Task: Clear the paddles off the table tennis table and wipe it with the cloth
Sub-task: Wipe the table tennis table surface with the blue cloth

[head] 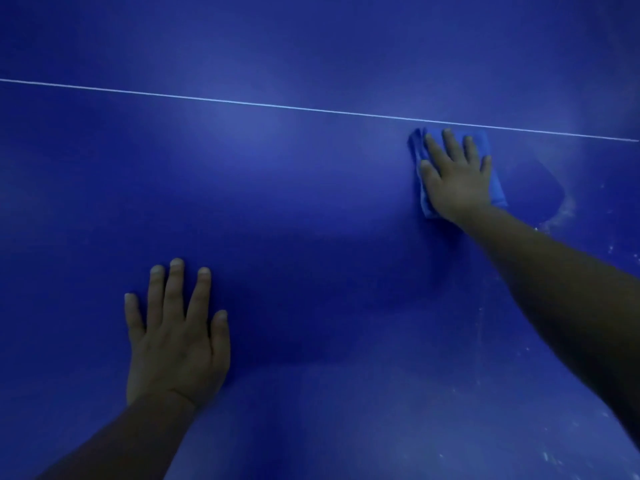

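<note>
right hand (457, 178) flat on blue cloth (497, 188); left hand (176, 337) flat on table (294, 202).

Games room, blue table tennis table (277, 202), white line (242, 102)

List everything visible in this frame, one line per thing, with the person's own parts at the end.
table: one, blue, fills the whole view.
white line: one, white, runs across the table's upper part, just beyond the cloth.
cloth: one, blue, folded, flat on the table at upper right, under the right hand.
dust specks: many, whitish, scattered along the table's right side, with a curved smear right of the cloth.
paddles: none in view.
left hand: one, flat on the table at lower left, fingers spread, holding nothing.
right hand: one, fingers straight, pressing down on the cloth.
</note>
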The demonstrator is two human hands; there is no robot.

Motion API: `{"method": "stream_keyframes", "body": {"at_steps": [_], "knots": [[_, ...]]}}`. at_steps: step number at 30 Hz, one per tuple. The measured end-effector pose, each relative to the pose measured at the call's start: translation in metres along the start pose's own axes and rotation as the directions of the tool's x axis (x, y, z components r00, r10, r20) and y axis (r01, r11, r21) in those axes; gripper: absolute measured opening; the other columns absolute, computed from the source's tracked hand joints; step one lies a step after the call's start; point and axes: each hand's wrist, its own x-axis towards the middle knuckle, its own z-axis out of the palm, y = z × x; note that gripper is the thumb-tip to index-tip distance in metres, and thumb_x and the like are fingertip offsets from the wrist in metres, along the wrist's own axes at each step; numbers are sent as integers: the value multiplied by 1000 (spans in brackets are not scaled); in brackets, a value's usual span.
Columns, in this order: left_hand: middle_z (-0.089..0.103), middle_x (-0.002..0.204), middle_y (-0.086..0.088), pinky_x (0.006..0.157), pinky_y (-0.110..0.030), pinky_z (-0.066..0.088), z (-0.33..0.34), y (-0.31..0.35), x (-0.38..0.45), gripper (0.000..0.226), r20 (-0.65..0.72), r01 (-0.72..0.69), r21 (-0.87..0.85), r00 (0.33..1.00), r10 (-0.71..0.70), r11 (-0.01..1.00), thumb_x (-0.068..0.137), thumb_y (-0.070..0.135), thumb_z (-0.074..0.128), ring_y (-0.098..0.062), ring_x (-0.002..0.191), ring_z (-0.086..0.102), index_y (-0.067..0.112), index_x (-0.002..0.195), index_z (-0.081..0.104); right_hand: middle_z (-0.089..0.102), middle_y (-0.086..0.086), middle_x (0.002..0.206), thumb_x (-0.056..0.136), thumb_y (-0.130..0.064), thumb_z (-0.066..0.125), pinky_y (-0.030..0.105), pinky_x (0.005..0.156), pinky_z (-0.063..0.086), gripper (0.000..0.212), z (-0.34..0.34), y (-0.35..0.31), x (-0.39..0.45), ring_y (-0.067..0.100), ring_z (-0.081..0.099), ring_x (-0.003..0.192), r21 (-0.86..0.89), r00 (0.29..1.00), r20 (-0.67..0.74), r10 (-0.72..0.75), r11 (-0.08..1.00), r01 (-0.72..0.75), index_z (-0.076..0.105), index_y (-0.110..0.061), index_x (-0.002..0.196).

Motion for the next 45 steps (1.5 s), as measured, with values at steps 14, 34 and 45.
{"method": "stream_keyframes", "body": {"at_steps": [14, 34, 45], "knots": [[14, 166, -11, 123, -56, -2, 0, 1, 0, 69, -26, -8, -35, 1000, 7, 999, 96, 49, 22, -27, 155, 0, 16, 156, 29, 36, 7, 160, 99, -51, 33, 63, 113, 20, 56, 19, -1, -116, 40, 28, 147, -79, 740, 116, -662, 737, 672, 37, -34, 152], [16, 165, -11, 122, -52, -6, 2, 0, 0, 67, -46, -11, -25, 999, 10, 1000, 97, 48, 24, -27, 155, 1, 15, 156, 31, 12, 1, 168, 106, -42, 27, 63, 119, 9, 55, -11, 76, 1, 34, 9, 153, -2, 948, -20, 319, 948, -319, 20, -31, 160], [14, 166, -11, 122, -50, -9, 1, 0, 0, 68, -42, -18, -37, 999, 17, 999, 97, 49, 21, -26, 155, -2, 17, 156, 29, 25, -1, 165, 102, -54, 37, 66, 118, 8, 52, 29, 18, -221, 39, 15, 152, -68, 398, 233, -887, 393, 917, 35, -41, 152]]}}
